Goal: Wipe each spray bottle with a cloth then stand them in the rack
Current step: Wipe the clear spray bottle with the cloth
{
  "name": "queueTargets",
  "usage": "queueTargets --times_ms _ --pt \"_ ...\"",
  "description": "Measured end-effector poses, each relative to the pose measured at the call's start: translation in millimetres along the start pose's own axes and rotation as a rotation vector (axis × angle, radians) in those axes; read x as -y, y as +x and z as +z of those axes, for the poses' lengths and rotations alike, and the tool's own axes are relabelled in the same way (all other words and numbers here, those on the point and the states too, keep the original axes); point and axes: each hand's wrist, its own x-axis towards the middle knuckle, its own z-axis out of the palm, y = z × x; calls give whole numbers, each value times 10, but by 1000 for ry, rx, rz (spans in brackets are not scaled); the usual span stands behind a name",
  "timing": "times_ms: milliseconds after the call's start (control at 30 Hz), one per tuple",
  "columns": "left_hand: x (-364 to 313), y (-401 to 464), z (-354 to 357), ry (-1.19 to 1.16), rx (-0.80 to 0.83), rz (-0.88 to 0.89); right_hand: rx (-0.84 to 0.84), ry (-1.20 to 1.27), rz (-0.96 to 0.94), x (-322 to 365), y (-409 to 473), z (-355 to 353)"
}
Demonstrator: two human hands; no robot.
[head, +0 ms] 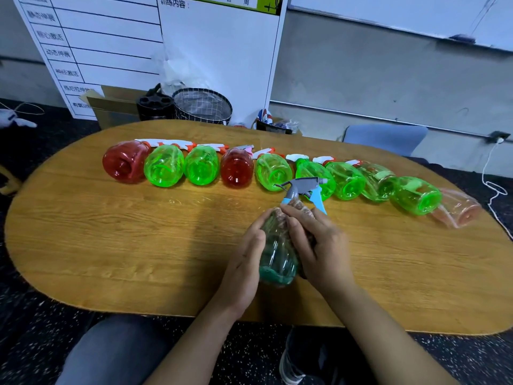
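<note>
I hold a clear spray bottle [277,254] with a grey and blue trigger head [304,190] above the middle of the wooden table [111,245]. My left hand [244,262] grips its left side. My right hand [313,240] presses a brownish cloth [301,207] against the bottle's right side and shoulder, fingers curled over it. Behind them, a row of several spray bottles lies on its side, bases toward me: red ones [125,162], green ones [163,166] and a pale pink one [460,211] at the right end. No rack can be made out.
Beyond the table's far edge stand a black wire basket [204,107], a black holder [155,107], a cardboard box [113,107] and a whiteboard [138,51]. A blue chair back [385,136] is at the right. My knees are under the near edge.
</note>
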Motion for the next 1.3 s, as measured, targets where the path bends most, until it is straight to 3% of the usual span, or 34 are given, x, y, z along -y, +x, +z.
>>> queueTargets --times_ms 100,267,400,700,933,1133,1200,1300 --pt "-74 -29 1 0 28 14 -6 93 15 58 -40 -7" --pt "-148 -43 -9 45 76 8 -156 272 120 71 -237 -54" --pt "-89 -14 -25 49 68 46 -137 406 194 75 -290 12" --pt "25 10 -67 23 32 40 -96 261 278 62 -292 140" --pt "48 10 -56 40 14 39 -58 97 107 11 -203 56" --pt "13 17 -19 13 24 30 133 -184 -493 -41 -502 -102" --pt "18 15 -5 20 47 32 109 -222 -490 -72 -406 -148" --pt "32 -3 -4 56 34 38 50 -171 -189 -67 -184 -131"
